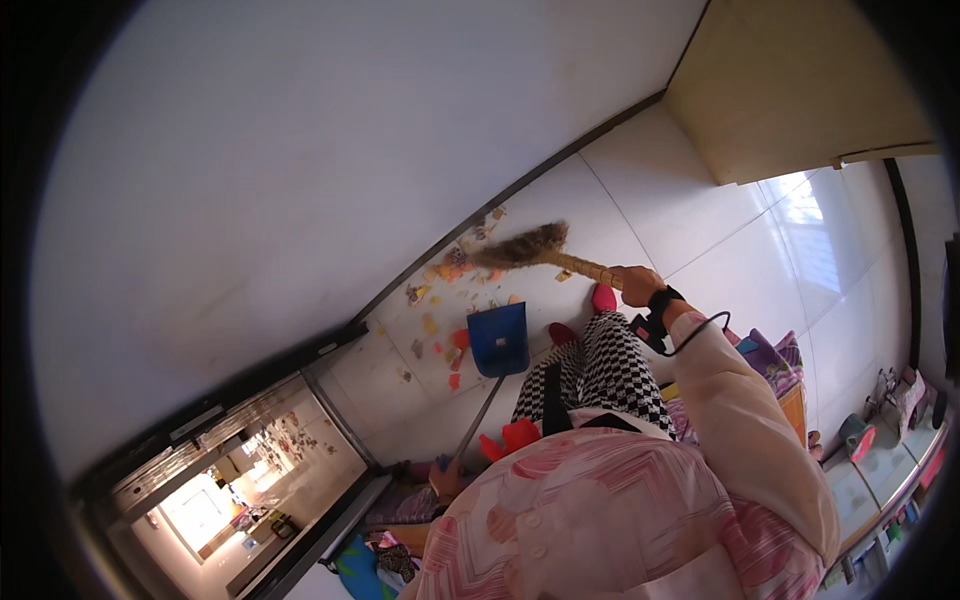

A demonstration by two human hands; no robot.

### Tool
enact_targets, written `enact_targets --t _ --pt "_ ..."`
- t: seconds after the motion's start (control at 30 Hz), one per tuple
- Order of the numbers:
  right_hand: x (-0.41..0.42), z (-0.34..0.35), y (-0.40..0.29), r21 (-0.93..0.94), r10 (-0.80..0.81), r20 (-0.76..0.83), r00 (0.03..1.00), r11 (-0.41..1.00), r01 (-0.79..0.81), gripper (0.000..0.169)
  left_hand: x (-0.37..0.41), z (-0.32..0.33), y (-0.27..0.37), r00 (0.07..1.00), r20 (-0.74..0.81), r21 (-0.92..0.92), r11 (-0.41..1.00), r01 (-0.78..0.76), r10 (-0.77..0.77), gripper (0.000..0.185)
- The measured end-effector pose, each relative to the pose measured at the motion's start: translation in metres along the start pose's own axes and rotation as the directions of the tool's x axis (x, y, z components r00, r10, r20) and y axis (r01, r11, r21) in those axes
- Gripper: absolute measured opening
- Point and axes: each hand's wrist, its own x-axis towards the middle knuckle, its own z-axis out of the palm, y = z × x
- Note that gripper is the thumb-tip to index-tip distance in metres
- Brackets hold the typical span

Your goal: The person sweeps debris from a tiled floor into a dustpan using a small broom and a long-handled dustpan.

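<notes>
My right hand (pixel 637 286) grips the bound straw handle of a short broom (pixel 525 246). The broom's brown bristles lie over the tiled floor near the wall, at the edge of scattered scraps (pixel 450 267). My left hand (pixel 448 480), low in the view and partly hidden by my body, is closed around the handle end of a blue dustpan (pixel 498 339). The pan rests between my feet and the scraps, with its thin grey handle (pixel 481 418) slanting back towards me. Several red and orange pieces (pixel 457 360) lie just beside the pan.
A white wall (pixel 315 165) with a dark baseboard (pixel 547 169) borders the floor. At upper right stands a yellowish panel (pixel 795 82). A doorway (pixel 247 480) opens at lower left. Folded cloth (pixel 772 360) lies on wooden furniture behind my right arm, and a shelf unit (pixel 862 491) stands farther right.
</notes>
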Motion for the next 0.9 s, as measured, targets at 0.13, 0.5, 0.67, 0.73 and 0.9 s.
enact_targets --t 0.13,0.5,0.67,0.73,0.9 --pt "-0.036 -0.005 0.005 0.007 -0.069 -0.015 0.998 0.998 0.069 0.045 0.004 -0.002 -0.032 0.996 -0.065 -0.158 0.986 0.056 -0.067 0.024" --pt "-0.065 0.068 0.054 0.552 0.599 -0.189 0.778 0.72 -0.421 0.042 0.049 -0.046 -0.097 0.999 0.026 0.024 0.999 -0.029 0.029 0.021" --pt "-0.041 0.183 0.077 0.613 0.619 -0.259 0.741 0.698 -0.37 0.03 0.069 -0.08 -0.111 0.992 0.111 -0.094 0.993 0.075 -0.064 0.016" --pt "-0.046 0.214 0.01 0.37 0.449 -0.315 0.836 0.869 -0.327 0.022 0.071 -0.096 -0.142 0.998 0.062 -0.072 0.997 -0.007 0.011 0.016" --pt "-0.097 0.269 -0.075 0.674 0.395 -0.159 0.905 0.713 -0.193 0.043 0.083 -0.114 -0.145 0.99 0.126 -0.164 0.982 0.09 -0.069 0.013"
